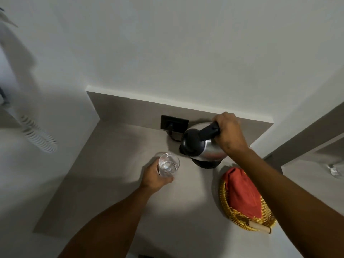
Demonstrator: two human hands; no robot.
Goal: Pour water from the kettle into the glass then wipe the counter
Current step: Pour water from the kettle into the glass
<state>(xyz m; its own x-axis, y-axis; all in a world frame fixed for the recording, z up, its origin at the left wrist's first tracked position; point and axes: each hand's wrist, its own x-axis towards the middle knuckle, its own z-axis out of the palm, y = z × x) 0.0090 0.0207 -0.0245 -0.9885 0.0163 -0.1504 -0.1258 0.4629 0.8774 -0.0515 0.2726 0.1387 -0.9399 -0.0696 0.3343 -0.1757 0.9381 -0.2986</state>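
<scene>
in the head view, no brand, label or writing could be read anywhere; the kettle (202,148) showed only bare steel and a black lid, and the black wall socket (174,122) behind it carried no legible mark. your right hand (229,132) was wrapped tight around the kettle's black handle, with the kettle tilted so its spout pointed toward the glass (168,164). you could not tell whether the kettle touched its dark base (206,163), which was mostly hidden under the steel body. your left hand (155,176) was curled around the lower part of the glass, which stood near the kettle's spout over the grey bench (115,174); whether the glass rested on the bench was unclear. the glass looked to hold a little water, though the level was hard to make out. a red cloth (242,194) lay in a gold wire basket (242,223) at your right, just beside the kettle base, your right forearm crossing over part of it. at the far right edge a clear crumpled thing (335,170) was cut off and could not be identified.
</scene>
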